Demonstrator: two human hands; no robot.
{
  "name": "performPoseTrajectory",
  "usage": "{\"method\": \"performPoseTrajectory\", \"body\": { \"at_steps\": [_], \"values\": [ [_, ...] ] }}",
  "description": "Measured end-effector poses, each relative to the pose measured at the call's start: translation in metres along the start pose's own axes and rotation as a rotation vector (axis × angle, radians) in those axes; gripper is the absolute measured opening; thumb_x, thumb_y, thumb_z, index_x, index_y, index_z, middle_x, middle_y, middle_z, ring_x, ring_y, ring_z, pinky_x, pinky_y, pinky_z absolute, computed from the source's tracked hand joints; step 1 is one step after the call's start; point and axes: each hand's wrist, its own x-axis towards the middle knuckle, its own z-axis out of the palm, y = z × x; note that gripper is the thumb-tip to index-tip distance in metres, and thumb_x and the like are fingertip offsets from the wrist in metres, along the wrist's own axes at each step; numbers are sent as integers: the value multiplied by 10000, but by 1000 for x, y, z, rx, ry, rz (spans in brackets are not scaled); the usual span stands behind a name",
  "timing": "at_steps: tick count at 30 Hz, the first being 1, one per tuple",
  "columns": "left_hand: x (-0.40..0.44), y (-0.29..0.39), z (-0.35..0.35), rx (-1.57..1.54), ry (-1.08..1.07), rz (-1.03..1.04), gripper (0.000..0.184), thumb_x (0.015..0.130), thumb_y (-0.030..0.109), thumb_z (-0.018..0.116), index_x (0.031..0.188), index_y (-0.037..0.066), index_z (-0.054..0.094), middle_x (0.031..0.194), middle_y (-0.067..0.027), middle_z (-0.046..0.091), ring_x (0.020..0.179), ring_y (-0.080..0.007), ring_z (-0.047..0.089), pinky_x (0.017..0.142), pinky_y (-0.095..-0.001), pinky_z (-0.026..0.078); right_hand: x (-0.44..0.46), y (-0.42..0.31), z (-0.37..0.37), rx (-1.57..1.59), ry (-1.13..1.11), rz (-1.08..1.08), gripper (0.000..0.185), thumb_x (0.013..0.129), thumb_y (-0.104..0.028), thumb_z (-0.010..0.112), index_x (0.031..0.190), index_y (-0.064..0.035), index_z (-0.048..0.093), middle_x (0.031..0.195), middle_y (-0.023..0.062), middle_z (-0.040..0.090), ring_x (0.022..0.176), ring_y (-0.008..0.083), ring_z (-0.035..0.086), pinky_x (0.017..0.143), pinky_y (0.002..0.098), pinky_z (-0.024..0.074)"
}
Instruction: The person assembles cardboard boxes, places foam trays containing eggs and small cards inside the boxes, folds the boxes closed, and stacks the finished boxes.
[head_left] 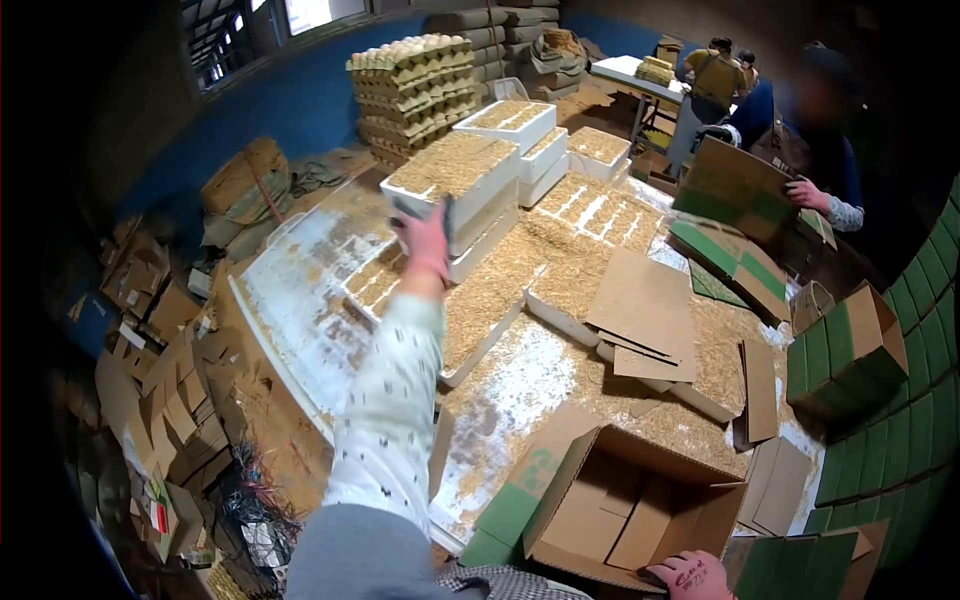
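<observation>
My left hand point(425, 240), in a pink glove with dark grey coating, reaches out at arm's length to the near end of a white foam box point(488, 190) heaped with straw-coloured shavings. Its thumb and fingers are apart; whether they press on the box wall cannot be made out. At the bottom, my right hand point(692, 575), also in a pink glove, is closed over the near rim of an open cardboard box point(570, 500). Brown flaps and the bottom panels show inside that box. Below the foam box stands another foam box point(487, 235) of the same kind.
Flat cardboard sheets point(640, 305) lie on shavings mid-table. Egg trays point(415, 95) are stacked behind. At right, a person point(800, 150) in pink gloves holds a cardboard box point(735, 190). A wall of green cartons point(925, 290) borders the right. Scrap cardboard point(170, 400) lies left.
</observation>
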Motion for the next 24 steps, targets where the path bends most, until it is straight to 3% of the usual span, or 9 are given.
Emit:
{"method": "performPoseTrajectory", "body": {
  "at_steps": [2,8,10,12,16,18,20,22,24],
  "values": [
    [64,14,19,121,167,-395,1262,614,468,776,1429,-35,-47,1498,-237,31,1329,-345,235,1069,-365,264,0,7,7,30,205,-79,537,672,-401,677,1123,-134,562,986,60,579,967,232,522,859,356,401],
    [88,-61,18,-184,-189,-241,555,744,362,671,1181,71,490,1008,-114,592,921,-259,569,777,-397,477,3,4,-2,107,174,-40,562,665,-372,690,1146,-116,553,1057,65,578,1017,244,517,896,368,394],
    [44,-67,-17,-509,-274,-373,462,789,336,623,1136,48,523,1012,-109,592,925,-258,576,809,-377,478,4,2,-13,104,275,-69,570,662,-367,697,1150,-112,550,1050,68,577,1013,247,518,897,368,393],
    [-22,-60,-78,-238,-432,-87,443,813,313,575,1145,23,522,1048,-130,593,963,-281,576,881,-401,459,4,5,-15,38,366,-172,652,626,-433,726,1153,-90,553,1085,110,559,1042,283,516,922,390,387],
    [-131,-9,-133,-860,-680,-651,518,811,265,525,1268,28,469,1220,-158,554,1097,-315,543,951,-424,430,-9,36,32,145,313,-212,929,629,-636,677,1309,-42,460,1342,195,434,1231,335,428,1046,438,306],
    [-173,0,-143,-830,-855,-741,531,810,276,518,1275,25,466,1243,-146,544,1125,-307,529,982,-415,406,-2,21,12,891,481,-186,1001,696,-715,567,1404,-52,322,1371,169,415,1225,310,439,1042,454,312],
    [-216,15,-136,-746,-938,-727,509,811,268,520,1258,28,480,1229,-133,554,1124,-290,529,999,-403,387,-6,20,7,1251,383,-128,1083,708,-735,533,1471,-97,106,1423,147,354,1253,284,410,1036,419,328],
    [-241,-2,-131,-769,-1035,-732,435,800,198,548,1197,22,520,1147,-117,588,1099,-255,541,1002,-363,380,-5,29,15,1651,573,-184,1078,741,-751,480,1472,-152,-39,1430,140,342,1250,277,414,1016,396,353],
    [-273,-9,-130,-93,-1013,848,355,795,87,556,1144,19,556,1087,-106,610,1065,-233,556,948,-308,414,-16,35,8,1946,631,-475,876,852,-606,470,1478,-142,71,1390,139,398,1144,232,511,966,352,396]
  ]
}}
